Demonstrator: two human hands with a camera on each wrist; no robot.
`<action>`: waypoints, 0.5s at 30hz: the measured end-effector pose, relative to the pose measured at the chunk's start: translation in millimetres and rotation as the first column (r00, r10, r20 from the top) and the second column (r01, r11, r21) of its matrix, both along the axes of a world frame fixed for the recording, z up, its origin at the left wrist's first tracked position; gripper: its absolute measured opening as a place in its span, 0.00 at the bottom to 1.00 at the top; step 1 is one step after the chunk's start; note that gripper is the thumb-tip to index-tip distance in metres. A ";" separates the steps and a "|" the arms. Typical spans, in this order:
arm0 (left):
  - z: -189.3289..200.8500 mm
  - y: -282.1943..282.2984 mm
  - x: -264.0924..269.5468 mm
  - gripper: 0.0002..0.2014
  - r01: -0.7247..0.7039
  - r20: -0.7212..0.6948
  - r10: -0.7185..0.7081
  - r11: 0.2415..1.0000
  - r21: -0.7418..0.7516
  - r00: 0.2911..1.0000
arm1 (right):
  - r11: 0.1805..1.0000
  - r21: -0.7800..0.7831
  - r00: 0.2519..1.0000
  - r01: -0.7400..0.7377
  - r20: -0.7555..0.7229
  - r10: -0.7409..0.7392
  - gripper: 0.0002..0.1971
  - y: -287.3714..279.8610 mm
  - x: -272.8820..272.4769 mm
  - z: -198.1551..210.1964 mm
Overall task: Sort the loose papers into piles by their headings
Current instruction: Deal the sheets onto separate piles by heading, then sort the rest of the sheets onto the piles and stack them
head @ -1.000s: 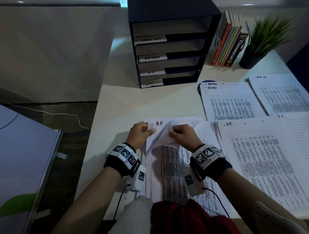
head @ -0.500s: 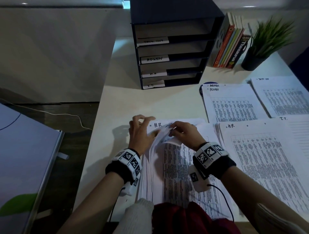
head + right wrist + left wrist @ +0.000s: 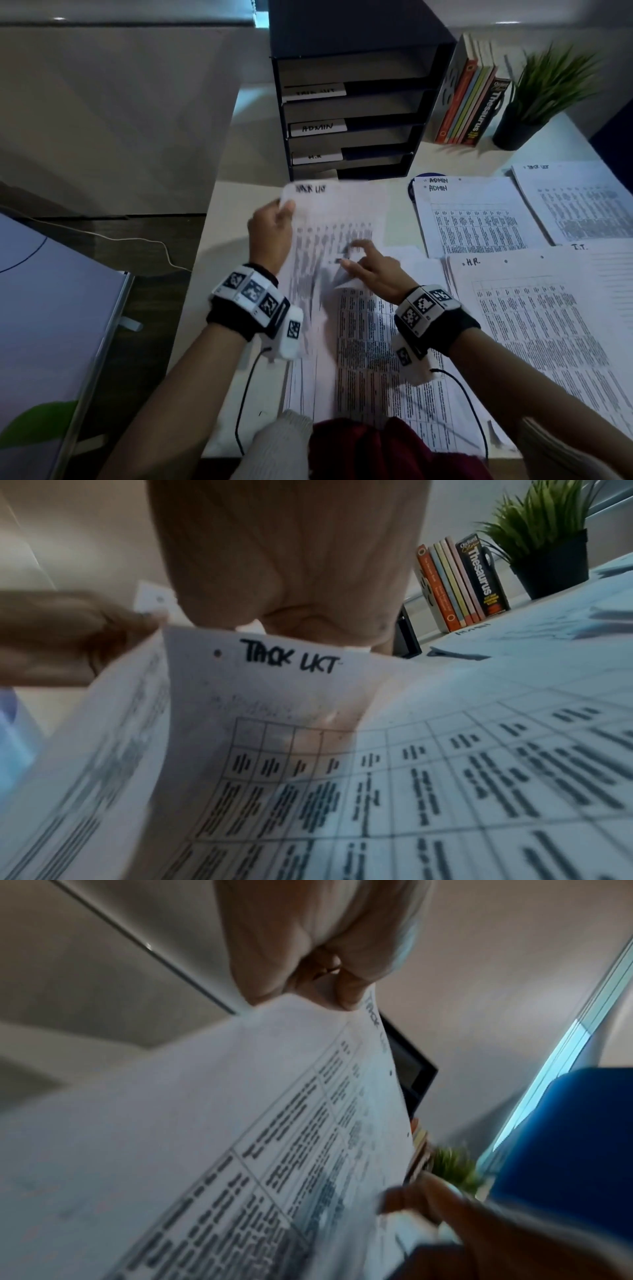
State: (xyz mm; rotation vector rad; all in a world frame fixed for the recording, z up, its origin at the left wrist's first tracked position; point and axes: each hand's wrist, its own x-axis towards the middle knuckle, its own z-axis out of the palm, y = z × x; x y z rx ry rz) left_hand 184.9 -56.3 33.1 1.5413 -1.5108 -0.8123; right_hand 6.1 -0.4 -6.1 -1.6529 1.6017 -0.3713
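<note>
My left hand (image 3: 274, 226) pinches the top left corner of a printed sheet headed "TASK LIST" (image 3: 339, 233) and holds it lifted above the loose stack of papers (image 3: 370, 359) at the table's near edge. The left wrist view shows finger and thumb (image 3: 342, 988) gripping that corner. My right hand (image 3: 370, 263) lies over the sheet's lower middle with fingers loosely spread, gripping nothing. Its heading (image 3: 291, 656) reads plainly in the right wrist view. To the right lie sorted piles: ADMIN (image 3: 472, 212), TASK LIST (image 3: 579, 202), H.R. (image 3: 534, 308) and I.T. (image 3: 609, 253).
A dark tray organiser (image 3: 352, 113) with labelled shelves stands at the back of the white table (image 3: 233, 240). Right of it lean several books (image 3: 472, 102) and a potted plant (image 3: 544, 92). The table's left edge drops to a dark floor with a cable (image 3: 137, 240).
Both hands were leafing through the stack's top corner under an H.R. sheet. Now my left hand has raised the task-list sheet up and forward, and my right hand has let go of the corner.
</note>
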 end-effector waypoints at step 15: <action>22.2 -12.7 2.1 0.12 0.173 -0.038 -0.172 0.985 0.007 0.984 | 0.955 -0.293 0.969 -0.049 -0.247 -0.026 0.08 -6.9 -28.1 7.8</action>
